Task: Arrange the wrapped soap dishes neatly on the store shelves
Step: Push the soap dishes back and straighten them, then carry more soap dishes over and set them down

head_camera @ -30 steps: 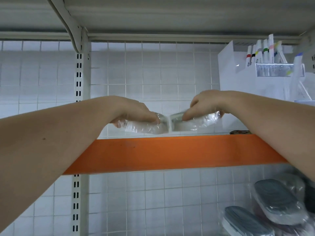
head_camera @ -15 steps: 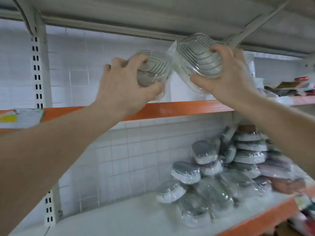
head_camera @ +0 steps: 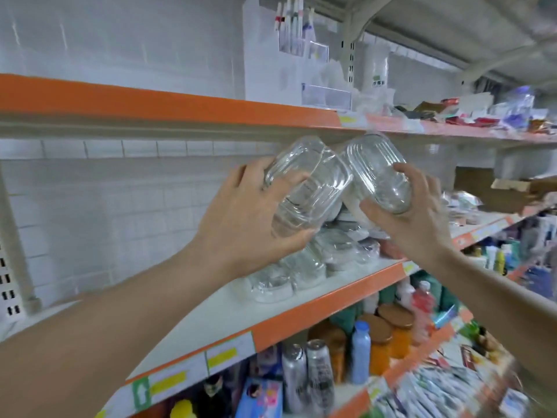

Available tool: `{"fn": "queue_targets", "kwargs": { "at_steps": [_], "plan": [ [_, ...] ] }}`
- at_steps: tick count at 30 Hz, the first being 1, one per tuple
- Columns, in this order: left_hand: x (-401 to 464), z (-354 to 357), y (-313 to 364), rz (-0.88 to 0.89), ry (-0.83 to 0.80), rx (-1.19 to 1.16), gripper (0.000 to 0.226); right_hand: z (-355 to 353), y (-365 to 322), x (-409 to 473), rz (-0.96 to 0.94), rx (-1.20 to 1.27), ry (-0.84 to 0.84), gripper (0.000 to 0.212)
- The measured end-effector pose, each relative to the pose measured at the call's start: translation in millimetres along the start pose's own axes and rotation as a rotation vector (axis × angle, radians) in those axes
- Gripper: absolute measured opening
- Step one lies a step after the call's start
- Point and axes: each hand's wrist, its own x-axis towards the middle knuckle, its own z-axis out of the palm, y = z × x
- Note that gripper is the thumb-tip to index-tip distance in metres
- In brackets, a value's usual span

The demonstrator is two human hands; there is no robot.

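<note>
**Two dishes in the air, nothing shelved neatly yet**

Two clear wrapped soap dishes up in front of the middle shelf, one per hand. Left hand curled around the left soap dish, fingers over the top edge and thumb underneath. Right hand gripping the right soap dish the same way, thumb on the near face. Both tilted with ribbed bottoms facing out, corners touching or nearly so, hard to call through all that shiny film. Neither one resting on anything.

Progress-wise, early days by the look of it. Just behind and below the hands, a heap of wrapped dishes piled loosely on the middle shelf, some grey, some whitish, leaning every which way, no rows to speak of. Plenty of bare white shelf to the left of the heap, so probably room to line things up there. Still to do: set these two down, then sort out the whole pile.

Hard to make out: middle of the heap blocked by hands and dishes, so no count possible. Upper shelf clutter and the bottles on the lower shelf smeared by motion blur, especially bottom right. Shelf labels unreadable.
</note>
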Motion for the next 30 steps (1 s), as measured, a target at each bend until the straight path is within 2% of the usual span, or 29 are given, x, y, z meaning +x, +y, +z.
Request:
{"fn": "queue_targets", "kwargs": {
  "at_steps": [4,12,16,20,22,30],
  "plan": [
    [-16.0,31.5,2.8,-0.129,-0.190,-0.053,0.083,23.1,29.4,-10.5,0.064,-0.023,-0.122,0.070],
    [-35.4,82.5,-8.6,-0.425,-0.322,0.011,0.096,88.8,64.7,-2.6,0.104,0.039,-0.374,0.070],
    [-46.6,92.8,-24.9,-0.636,-0.305,0.068,0.096,123.1,66.5,6.0,0.063,0.103,-0.501,0.068],
    [-61.9,93.7,-36.5,-0.830,-0.237,0.101,0.074,158.9,54.7,6.2,0.004,0.174,-0.625,0.071],
    [-73.4,90.3,-38.9,-0.895,-0.219,0.143,0.067,176.6,44.2,2.5,-0.026,0.207,-0.670,0.071],
    [-115.7,44.6,-44.3,-1.089,-0.181,0.355,0.065,224.5,-10.2,-31.4,-0.114,0.376,-0.844,0.072]
  ]
}}
